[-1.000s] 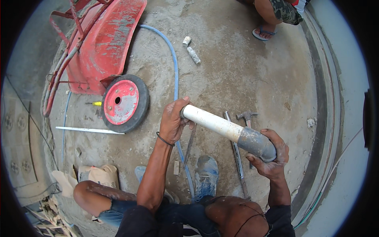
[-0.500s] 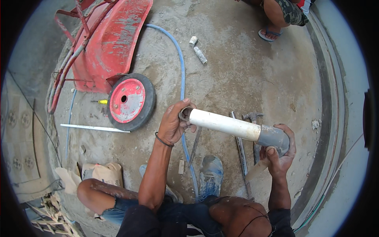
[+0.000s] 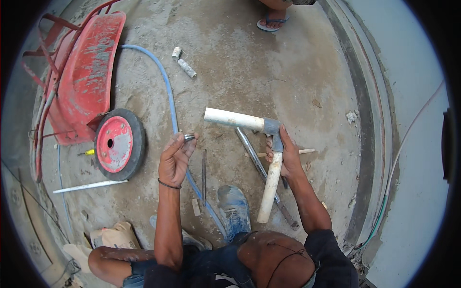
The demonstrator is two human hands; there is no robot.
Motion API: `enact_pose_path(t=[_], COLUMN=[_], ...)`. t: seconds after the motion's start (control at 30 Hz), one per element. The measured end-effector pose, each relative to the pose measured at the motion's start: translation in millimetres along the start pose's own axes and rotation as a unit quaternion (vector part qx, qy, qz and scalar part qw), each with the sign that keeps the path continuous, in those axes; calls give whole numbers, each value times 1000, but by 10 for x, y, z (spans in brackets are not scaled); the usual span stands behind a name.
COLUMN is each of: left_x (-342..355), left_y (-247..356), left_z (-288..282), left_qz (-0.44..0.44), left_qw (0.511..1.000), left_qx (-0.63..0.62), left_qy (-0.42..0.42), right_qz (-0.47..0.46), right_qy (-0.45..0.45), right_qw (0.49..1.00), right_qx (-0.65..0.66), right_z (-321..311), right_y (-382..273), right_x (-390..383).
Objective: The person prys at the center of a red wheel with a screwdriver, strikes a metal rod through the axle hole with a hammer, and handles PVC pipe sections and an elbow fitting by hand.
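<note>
My right hand (image 3: 287, 152) grips a grey pipe elbow (image 3: 272, 126) from its right side. One white PVC pipe (image 3: 234, 116) runs left from the elbow, and a second, stained white pipe (image 3: 270, 188) slants down toward my knee. My left hand (image 3: 174, 161) is raised to the left of the pipes, apart from them. Its thumb and fingers pinch a small shiny metal ring (image 3: 189, 138), seen nearly edge-on. Below the pipes a long metal bar (image 3: 259, 161) lies on the ground, partly covered by the lower pipe. A thin wooden stick (image 3: 306, 151) passes behind my right hand.
A red wheelbarrow (image 3: 89, 79) lies tipped at the left, its wheel (image 3: 115, 144) nearby. A blue hose (image 3: 168, 91) curves down toward my shoe (image 3: 233, 209). Two short pipe pieces (image 3: 185, 66) lie farther off. Another person's sandalled foot (image 3: 273, 21) is at the top.
The view has shifted right. The pipe assembly has turned, so the second pipe now shows its length. My left hand, with the ring, has moved away from the pipe's open end.
</note>
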State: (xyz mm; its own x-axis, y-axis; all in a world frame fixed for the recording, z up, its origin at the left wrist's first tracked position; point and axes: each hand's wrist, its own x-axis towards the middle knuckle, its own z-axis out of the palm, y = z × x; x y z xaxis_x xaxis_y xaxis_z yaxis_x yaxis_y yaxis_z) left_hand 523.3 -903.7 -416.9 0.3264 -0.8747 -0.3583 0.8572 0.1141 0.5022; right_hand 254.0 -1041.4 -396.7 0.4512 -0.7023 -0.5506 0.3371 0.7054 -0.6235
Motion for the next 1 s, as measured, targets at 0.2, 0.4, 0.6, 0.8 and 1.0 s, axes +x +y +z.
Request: enact_pose_path(t=[0.2,0.4,0.6,0.8,1.0], left_x=[-23,-223,-283,-270,-289], left_y=[-102,-487,-677,-599,-533], left_z=[-143,230,321,212,240], left_qz=[-10,-54,-48,-58,-8], left_qw=[996,998,996,989,996], left_qx=[-55,-9,-68,-86,-30], left_qy=[69,18,-14,-105,-85], right_qz=[-25,-75,-116,-145,-172], right_qy=[62,165,229,231,181], right_qw=[982,944,937,930,929], right_qx=[176,275,239,245,273], right_z=[-79,-410,-385,-11,113], right_y=[145,250,342,84,-86], right_x=[395,795,690,389,218])
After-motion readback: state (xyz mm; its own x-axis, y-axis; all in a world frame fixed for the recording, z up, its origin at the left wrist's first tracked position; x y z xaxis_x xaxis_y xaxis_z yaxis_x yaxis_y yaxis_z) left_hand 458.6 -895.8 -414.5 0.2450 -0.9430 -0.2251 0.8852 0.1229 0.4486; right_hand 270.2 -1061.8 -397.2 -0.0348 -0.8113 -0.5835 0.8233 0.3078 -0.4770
